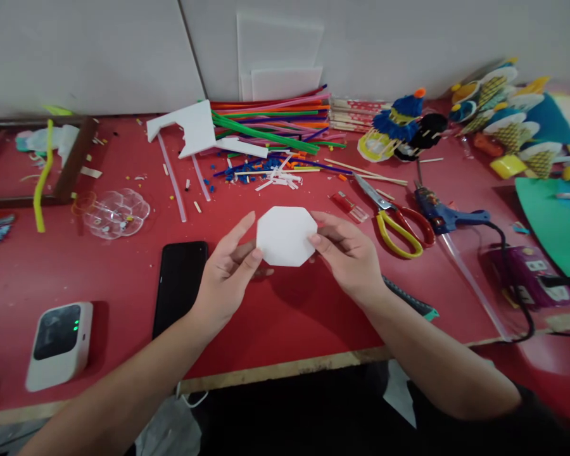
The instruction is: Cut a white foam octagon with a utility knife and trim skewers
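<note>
A white eight-sided piece of foam board or card is held up over the red table, its flat face toward me. My left hand pinches its left edge between thumb and fingers. At the opposite edge, my right hand grips it the same way, thumb on the front. Behind the piece lie small white strips and blue and orange scraps. Scissors with one yellow and one red handle rest to the right of my right hand. A black phone lies beside my left hand.
Coloured pipe cleaners and a cut white board lie at the back. On the right are a blue glue gun with its cord, a utility knife and a power strip. A white device stands at left.
</note>
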Motion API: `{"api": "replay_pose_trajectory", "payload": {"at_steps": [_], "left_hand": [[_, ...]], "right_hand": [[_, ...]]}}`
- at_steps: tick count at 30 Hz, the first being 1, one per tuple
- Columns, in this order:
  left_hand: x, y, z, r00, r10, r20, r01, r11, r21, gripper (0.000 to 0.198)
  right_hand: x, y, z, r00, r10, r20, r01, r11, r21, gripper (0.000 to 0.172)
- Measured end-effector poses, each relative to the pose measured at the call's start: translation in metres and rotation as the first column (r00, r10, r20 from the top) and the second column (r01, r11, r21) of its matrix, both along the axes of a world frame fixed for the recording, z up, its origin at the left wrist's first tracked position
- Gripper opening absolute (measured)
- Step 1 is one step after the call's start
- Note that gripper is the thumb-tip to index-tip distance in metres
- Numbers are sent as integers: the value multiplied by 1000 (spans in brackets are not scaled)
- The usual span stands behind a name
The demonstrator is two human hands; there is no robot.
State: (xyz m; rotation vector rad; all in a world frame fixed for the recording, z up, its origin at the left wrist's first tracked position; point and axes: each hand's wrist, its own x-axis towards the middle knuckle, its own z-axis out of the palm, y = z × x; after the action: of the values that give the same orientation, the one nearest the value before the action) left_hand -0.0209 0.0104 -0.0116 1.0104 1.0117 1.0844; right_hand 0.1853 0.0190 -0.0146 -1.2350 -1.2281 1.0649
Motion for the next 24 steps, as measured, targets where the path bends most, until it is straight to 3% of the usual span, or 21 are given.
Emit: {"api": "replay_pose_trajectory", "payload": {"at_steps": [4,9,14,21,24], "left_hand": [[0,0,-2,1000,7,-13,-7,999,34,61],[-1,1,-5,997,62,-47,-57,993,108,61],[-3,0,-3,996,13,-91,-5,996,92,67],[-2,-5,6,991,-57,-118,79,978,195,62],[-2,-6,6,980,-63,-190,111,962,250,75]], "right_hand": [[0,0,-5,1000,7,-21,-6,997,79,35],[-2,-1,-5,972,205,-111,-186,969,163,46],[-1,-4,1,939,336,-81,-329,941,84,73],[6,0,-3,910,381,-163,-373,924,78,74],[7,2,-3,922,369,-117,-370,929,12,82]]}}
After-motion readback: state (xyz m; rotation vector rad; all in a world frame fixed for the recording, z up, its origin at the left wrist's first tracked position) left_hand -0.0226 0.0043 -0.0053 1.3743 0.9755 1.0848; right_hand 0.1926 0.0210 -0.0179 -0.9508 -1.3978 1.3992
